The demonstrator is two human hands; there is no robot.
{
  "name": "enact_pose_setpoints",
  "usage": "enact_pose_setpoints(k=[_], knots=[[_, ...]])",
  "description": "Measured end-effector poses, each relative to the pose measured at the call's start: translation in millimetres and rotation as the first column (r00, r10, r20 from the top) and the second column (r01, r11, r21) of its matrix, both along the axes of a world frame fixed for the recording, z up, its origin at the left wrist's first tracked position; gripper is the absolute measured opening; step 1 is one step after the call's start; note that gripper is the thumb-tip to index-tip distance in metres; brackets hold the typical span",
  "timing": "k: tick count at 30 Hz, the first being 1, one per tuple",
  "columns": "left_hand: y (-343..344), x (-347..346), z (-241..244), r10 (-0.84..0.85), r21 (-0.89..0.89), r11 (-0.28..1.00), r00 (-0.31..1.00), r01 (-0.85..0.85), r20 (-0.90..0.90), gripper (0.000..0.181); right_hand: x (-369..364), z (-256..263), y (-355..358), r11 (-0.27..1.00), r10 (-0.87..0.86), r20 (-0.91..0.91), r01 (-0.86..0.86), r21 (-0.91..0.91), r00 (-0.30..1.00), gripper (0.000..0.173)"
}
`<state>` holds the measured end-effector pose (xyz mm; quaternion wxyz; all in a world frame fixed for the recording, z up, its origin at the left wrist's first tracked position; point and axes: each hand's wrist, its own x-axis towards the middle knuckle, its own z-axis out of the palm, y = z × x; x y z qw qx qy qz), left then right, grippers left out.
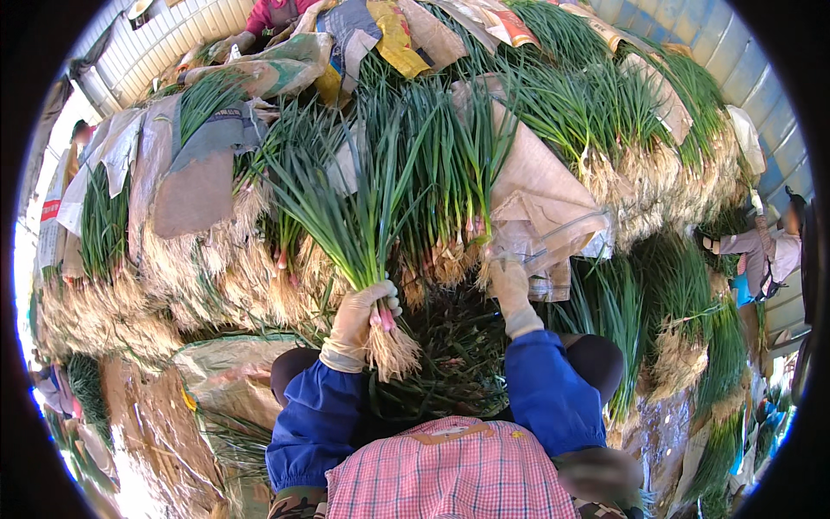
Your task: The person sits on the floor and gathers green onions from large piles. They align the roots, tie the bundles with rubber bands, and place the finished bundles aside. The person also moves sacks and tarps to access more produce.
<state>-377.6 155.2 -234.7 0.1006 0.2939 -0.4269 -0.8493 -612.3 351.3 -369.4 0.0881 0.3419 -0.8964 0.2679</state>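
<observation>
My left hand (355,324), in a pale glove, is closed around a bunch of green garlic (373,240). The bunch's long leaves fan up and away from me. Pink stem bases and a tuft of pale roots (391,353) hang below the fist. My right hand (509,285), gloved too, reaches to the right end of a row of standing green garlic (454,188), beside a folded woven sack (545,207). Its fingers are turned away, so I cannot tell whether they grip a stalk there.
Rooted bunches (629,143) are heaped across the far side, partly covered by sacks (194,188). Loose leaf scraps (447,363) lie between my knees. More bunches (681,337) lie at right. A person (771,246) is at far right; another person's sleeve (262,19) shows at the top.
</observation>
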Motion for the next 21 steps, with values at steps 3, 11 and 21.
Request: enact_pose_setpoints(k=[3, 11, 21], knots=[[9, -14, -12, -0.112, 0.071, 0.991, 0.994, 0.111, 0.012, 0.025, -22, -25, -3, 0.983, 0.18, 0.113, -0.181, -0.002, 0.977, 0.018], [13, -7, -14, -0.171, 0.095, 0.98, 0.983, 0.177, -0.072, 0.027, 136, 121, -26, 0.784, 0.62, -0.022, -0.621, -0.017, 0.784, 0.016], [20, -4, 0, -0.207, 0.004, 0.978, 0.977, 0.207, 0.039, 0.018, 113, 112, -42, 0.754, 0.579, 0.095, -0.487, -0.44, 0.81, 0.025]])
